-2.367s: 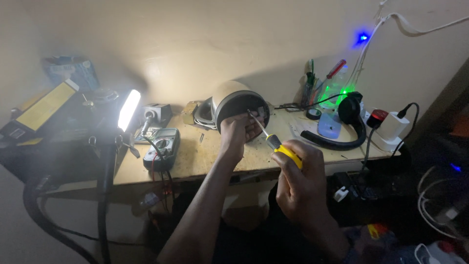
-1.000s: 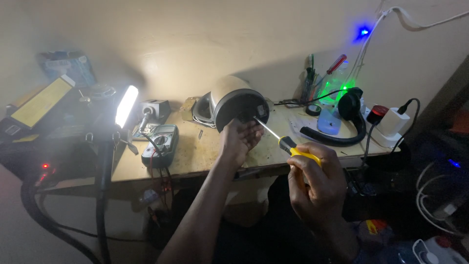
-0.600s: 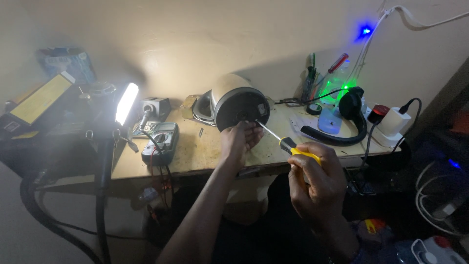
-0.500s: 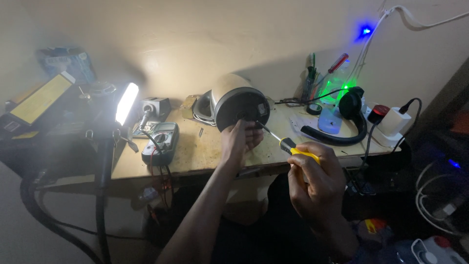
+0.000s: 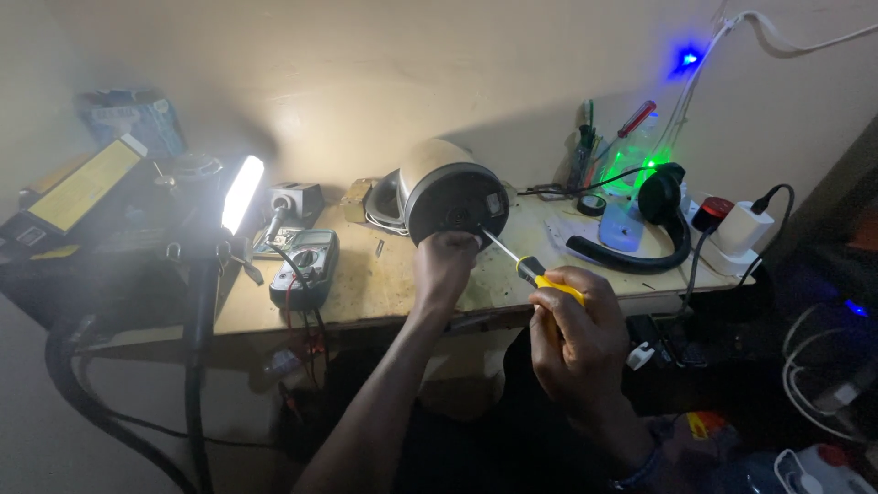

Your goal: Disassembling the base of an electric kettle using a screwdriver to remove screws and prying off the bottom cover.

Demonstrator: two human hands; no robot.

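An electric kettle (image 5: 445, 190) is laid on its side at the far middle of a worn wooden workbench (image 5: 384, 288), with its dark round base turned toward the near edge. The lower rim of that base is gripped by the left hand (image 5: 445, 267), whose fingers are curled together against it. A screwdriver (image 5: 521, 264) with a yellow and black handle is held in the right hand (image 5: 578, 334), whose fingers are wrapped tightly around the handle; the thin metal shaft is angled up and to the left, and its tip is set at the base of the kettle, just right of the left hand. To the left of the kettle, a multimeter (image 5: 306, 265) with red and black leads is seen lying flat on the bench, and just left of it a bright work lamp (image 5: 240, 193) is mounted on a dark flexible arm. A yellow-faced box (image 5: 84, 185) is seen further left, in shadow. To the right of the kettle, a black curved handle piece (image 5: 640, 252) is laid on the bench, near a white charger (image 5: 743, 229) plugged into a power strip at the right edge. A red-handled screwdriver (image 5: 633, 120) is stood among other tools by the far wall, beneath a small blue light (image 5: 689, 59).
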